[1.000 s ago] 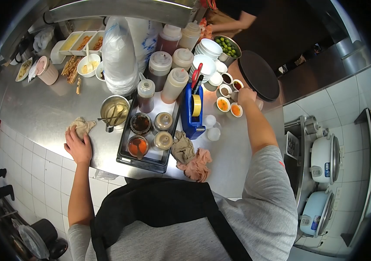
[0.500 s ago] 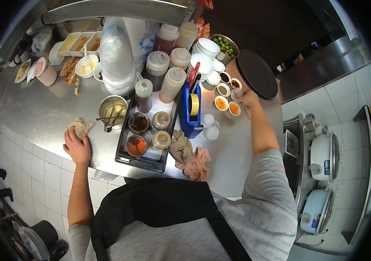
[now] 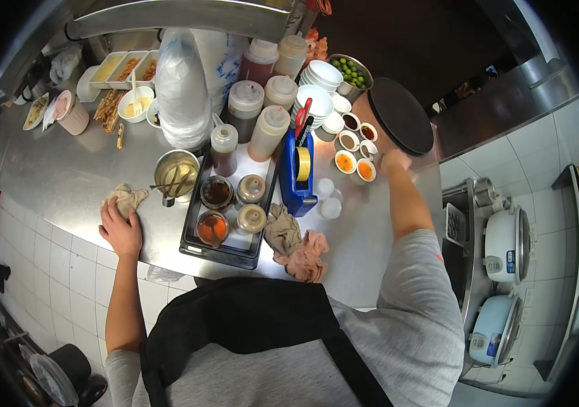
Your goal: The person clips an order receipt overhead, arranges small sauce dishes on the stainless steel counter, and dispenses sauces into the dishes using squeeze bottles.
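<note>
My left hand point(image 3: 121, 229) rests at the left of the steel counter, its fingers closed over the lower part of a bunched beige cloth point(image 3: 127, 197). My right hand point(image 3: 396, 161) is low beside the round black tray point(image 3: 401, 115); its fingertips are hidden, and whether it touches the tray is unclear. Just left of it stand small white sauce cups: two with orange sauce point(image 3: 366, 170), one nearly bare-looking cup point(image 3: 368, 149), and others with dark point(image 3: 350, 121), red point(image 3: 367, 131) and brown sauce point(image 3: 349, 140).
A blue tape dispenser point(image 3: 297, 180) holds scissors and a marker. Left of it, a black tray point(image 3: 222, 256) carries squeeze bottles and sauce jars. A small pot point(image 3: 176, 176) with utensils stands nearby. White bowls point(image 3: 313, 100) are stacked behind; green citrus point(image 3: 349, 71) fills a metal bowl. Crumpled cloths point(image 3: 303, 256) lie in front.
My right hand has drawn away from the sauce cups, moving right and slightly nearer to me, toward the round tray's edge. The cup it was at now shows fully. My left hand stays still.
</note>
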`<state>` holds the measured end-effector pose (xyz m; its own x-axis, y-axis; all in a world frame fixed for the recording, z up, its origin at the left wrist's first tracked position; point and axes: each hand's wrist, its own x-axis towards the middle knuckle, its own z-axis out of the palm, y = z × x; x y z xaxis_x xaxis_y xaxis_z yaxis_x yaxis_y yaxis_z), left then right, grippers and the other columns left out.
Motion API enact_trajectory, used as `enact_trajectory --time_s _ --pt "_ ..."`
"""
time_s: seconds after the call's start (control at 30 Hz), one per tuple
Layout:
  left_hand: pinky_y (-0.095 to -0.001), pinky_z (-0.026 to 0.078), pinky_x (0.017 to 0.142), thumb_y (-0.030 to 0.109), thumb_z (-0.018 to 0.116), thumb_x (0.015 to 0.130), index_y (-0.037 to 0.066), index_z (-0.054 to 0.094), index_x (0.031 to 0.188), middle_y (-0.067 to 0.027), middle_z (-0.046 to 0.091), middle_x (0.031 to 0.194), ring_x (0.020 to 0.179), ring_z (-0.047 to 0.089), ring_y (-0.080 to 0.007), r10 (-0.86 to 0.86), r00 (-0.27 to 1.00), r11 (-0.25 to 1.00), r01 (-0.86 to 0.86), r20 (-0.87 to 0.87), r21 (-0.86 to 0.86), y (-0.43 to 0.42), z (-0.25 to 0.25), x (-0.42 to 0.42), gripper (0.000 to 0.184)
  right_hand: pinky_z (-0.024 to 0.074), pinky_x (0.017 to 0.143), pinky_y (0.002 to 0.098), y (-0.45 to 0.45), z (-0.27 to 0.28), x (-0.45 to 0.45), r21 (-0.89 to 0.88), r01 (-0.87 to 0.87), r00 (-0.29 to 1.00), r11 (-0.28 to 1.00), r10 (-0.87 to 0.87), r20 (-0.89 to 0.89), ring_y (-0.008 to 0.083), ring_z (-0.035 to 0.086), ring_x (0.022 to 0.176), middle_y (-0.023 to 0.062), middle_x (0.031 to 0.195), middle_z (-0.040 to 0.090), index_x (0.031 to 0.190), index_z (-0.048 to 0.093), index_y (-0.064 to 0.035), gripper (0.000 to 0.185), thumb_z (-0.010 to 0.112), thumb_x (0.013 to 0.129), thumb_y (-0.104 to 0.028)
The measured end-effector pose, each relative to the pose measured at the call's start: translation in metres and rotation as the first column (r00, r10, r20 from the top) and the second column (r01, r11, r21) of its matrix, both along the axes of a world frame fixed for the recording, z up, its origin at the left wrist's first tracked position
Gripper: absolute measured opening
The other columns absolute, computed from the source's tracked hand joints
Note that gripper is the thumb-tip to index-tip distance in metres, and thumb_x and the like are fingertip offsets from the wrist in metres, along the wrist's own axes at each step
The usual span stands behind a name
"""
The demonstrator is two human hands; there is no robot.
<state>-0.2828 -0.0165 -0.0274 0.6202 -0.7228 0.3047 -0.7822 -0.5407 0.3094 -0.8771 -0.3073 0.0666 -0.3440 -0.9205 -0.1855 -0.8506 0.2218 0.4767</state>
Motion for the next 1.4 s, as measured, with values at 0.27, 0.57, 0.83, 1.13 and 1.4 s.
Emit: enact_trajectory --time_s 0.27,0.57,0.83,1.13,1.4 --pt "-0.0540 0.019 0.107 0.030 0.055 0.088 0.016 0.039 0.133 -0.0101 0.037 0.141 0.135 0.032 -0.0267 0.001 1.000 1.000 -0.001 0.001 0.002 0.000 0.000 0.000 0.050 0.0476 0.089 0.0384 -0.005 -0.005 -0.004 -0.063 -0.012 1.000 0.998 0.012 -0.006 0.0255 0.059 0.113 0.0078 0.119 0.064 0.111 0.068 -0.0135 0.031 0.060 0.083 -0.022" --pt "-0.0536 0.019 0.106 0.030 0.056 0.087 0.016 0.039 0.134 -0.0106 0.037 0.140 0.134 0.032 -0.0272 0.002 1.000 1.000 -0.002 0.000 0.011 0.001 0.000 0.000 0.052 0.0510 0.081 0.0377 0.004 -0.022 -0.047 -0.116 0.306 0.776 0.945 -0.176 0.606 0.0233 0.065 0.097 0.0111 0.109 0.067 0.108 0.068 -0.0089 0.049 0.080 0.065 -0.028" --pt "-0.0567 0.023 0.105 0.029 0.057 0.084 0.015 0.041 0.133 -0.0111 0.040 0.139 0.134 0.032 -0.0283 0.006 1.000 0.999 -0.006 0.013 -0.039 0.000 -0.001 0.000 0.053 0.0454 0.061 0.0254 0.011 0.028 -0.039 -0.297 0.478 0.090 0.827 0.290 0.953 0.0100 0.061 0.075 -0.0001 0.088 0.065 0.096 0.057 -0.0106 0.038 0.082 0.069 -0.021" --pt "-0.0599 0.020 0.106 0.032 0.059 0.084 0.015 0.040 0.135 -0.0124 0.036 0.141 0.137 0.028 -0.0291 0.013 0.999 1.000 -0.014 -0.040 -0.010 0.005 0.000 -0.001 0.057 0.0500 0.084 0.0318 0.100 0.098 0.168 -0.477 0.007 -0.456 0.879 0.428 0.780 0.0184 0.061 0.100 0.0081 0.108 0.062 0.124 0.045 -0.0039 0.059 0.077 0.074 -0.006" --pt "-0.0621 0.016 0.107 0.035 0.060 0.083 0.011 0.039 0.135 -0.0152 0.034 0.143 0.139 0.022 -0.0330 -0.019 0.991 1.000 0.016 -0.133 -0.022 0.012 0.012 0.002 0.061 0.0485 0.089 0.0392 0.129 0.055 0.235 -0.667 -0.312 0.180 0.676 0.732 0.657 0.0310 0.061 0.102 0.0175 0.110 0.061 0.124 0.046 -0.0021 0.072 0.083 0.064 -0.017"
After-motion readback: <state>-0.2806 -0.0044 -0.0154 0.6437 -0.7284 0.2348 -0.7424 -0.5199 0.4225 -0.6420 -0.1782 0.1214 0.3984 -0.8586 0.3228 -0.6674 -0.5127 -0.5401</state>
